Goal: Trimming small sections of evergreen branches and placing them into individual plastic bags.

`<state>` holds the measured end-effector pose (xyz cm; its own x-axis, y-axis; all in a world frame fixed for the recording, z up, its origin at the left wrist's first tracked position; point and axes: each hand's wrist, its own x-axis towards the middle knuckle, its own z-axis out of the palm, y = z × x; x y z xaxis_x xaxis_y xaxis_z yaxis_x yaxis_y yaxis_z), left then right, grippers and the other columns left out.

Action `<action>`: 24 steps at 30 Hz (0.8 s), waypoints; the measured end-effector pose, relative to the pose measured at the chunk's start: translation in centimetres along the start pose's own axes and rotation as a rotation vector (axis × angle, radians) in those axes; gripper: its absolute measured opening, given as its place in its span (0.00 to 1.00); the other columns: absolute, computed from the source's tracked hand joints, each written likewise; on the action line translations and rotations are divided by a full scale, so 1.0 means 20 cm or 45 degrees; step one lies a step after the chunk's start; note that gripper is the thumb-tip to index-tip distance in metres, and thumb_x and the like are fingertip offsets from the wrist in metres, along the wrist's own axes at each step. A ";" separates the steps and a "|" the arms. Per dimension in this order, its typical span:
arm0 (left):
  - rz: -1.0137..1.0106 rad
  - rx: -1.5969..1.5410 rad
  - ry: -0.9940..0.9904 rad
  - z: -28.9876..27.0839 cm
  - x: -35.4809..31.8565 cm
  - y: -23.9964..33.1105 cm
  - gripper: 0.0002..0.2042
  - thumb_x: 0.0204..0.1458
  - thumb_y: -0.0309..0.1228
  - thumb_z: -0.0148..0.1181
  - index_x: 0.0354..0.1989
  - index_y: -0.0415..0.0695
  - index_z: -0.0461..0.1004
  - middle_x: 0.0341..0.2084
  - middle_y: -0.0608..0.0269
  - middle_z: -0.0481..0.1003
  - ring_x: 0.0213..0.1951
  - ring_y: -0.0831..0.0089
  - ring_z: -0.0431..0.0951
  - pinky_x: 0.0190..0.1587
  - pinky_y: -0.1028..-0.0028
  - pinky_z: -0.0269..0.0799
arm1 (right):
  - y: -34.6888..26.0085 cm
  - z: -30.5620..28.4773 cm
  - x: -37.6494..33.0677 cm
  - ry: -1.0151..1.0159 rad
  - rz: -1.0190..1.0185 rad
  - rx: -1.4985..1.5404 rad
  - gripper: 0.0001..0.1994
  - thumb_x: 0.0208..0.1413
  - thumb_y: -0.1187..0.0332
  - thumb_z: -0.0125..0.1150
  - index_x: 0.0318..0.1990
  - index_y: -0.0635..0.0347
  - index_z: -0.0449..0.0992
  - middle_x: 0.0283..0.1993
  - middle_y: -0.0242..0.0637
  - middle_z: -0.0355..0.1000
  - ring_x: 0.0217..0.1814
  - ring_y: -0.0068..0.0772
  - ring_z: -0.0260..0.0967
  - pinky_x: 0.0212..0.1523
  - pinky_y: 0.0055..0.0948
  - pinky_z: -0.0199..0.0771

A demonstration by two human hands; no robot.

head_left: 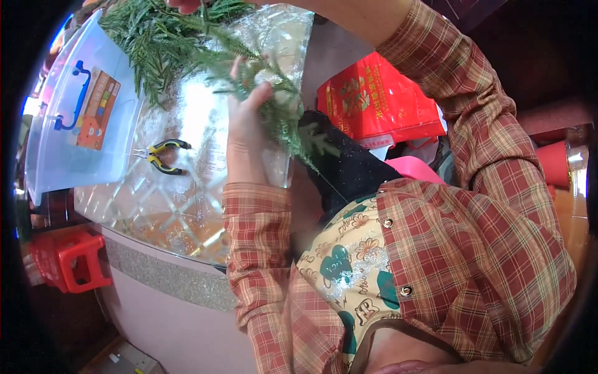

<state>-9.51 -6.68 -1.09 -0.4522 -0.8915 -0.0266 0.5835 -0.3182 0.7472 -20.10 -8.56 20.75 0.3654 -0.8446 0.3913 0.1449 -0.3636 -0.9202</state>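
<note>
Head view, step in hand: a green sprig (283,124) is being handled over the table's near edge; this is judged to be sorting or arranging of greenery.
Left hand (249,109): closed around the sprig, with the stem held between thumb and fingers.
Right hand (184,5): cut off by the upper edge; whether anything is gripped cannot be told.
Next move: a light, steady hold on the stem seems called for, so that the needles are not crushed.
Greenery pile (146,47): feathery, needle-leaved, heaped beyond the hand.
Table (187,218): covered with something glossy and see-through, lattice-patterned, strewn with bright glare.
Pliers (163,157): yellow-and-black curved handles, laid beside the bin.
Bin (53,156): translucent plastic, flat-walled, blue-handled.
Bag (380,100): red, shiny, creased.
</note>
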 end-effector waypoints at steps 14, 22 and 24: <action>-0.053 -0.289 -0.323 0.00 -0.01 0.06 0.26 0.46 0.36 0.59 0.54 0.42 0.62 0.42 0.54 0.70 0.44 0.62 0.70 0.47 0.59 0.68 | 0.15 0.03 0.14 0.177 0.009 0.308 0.05 0.44 0.80 0.47 0.26 0.62 0.71 0.17 0.34 0.65 0.15 0.23 0.60 0.14 0.23 0.58; 0.001 -0.525 -0.278 0.03 -0.04 0.06 0.21 0.50 0.42 0.51 0.47 0.39 0.63 0.28 0.56 0.68 0.29 0.63 0.68 0.34 0.63 0.66 | 0.26 -0.10 0.15 0.507 0.062 0.191 0.04 0.42 0.79 0.50 0.23 0.60 0.70 0.16 0.33 0.63 0.17 0.23 0.61 0.15 0.24 0.58; -0.004 -0.528 -0.265 -0.06 -0.03 0.03 0.20 0.50 0.41 0.51 0.45 0.38 0.65 0.25 0.56 0.68 0.27 0.64 0.67 0.33 0.64 0.65 | 0.33 -0.14 0.18 0.515 0.085 0.260 0.04 0.42 0.79 0.49 0.22 0.60 0.69 0.16 0.32 0.63 0.17 0.24 0.61 0.15 0.24 0.58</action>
<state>-8.04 -6.77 -1.35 -0.5553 -0.8203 0.1370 0.7833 -0.4604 0.4178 -20.38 -15.05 16.01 -0.0022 -0.9639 0.2664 0.3262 -0.2525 -0.9110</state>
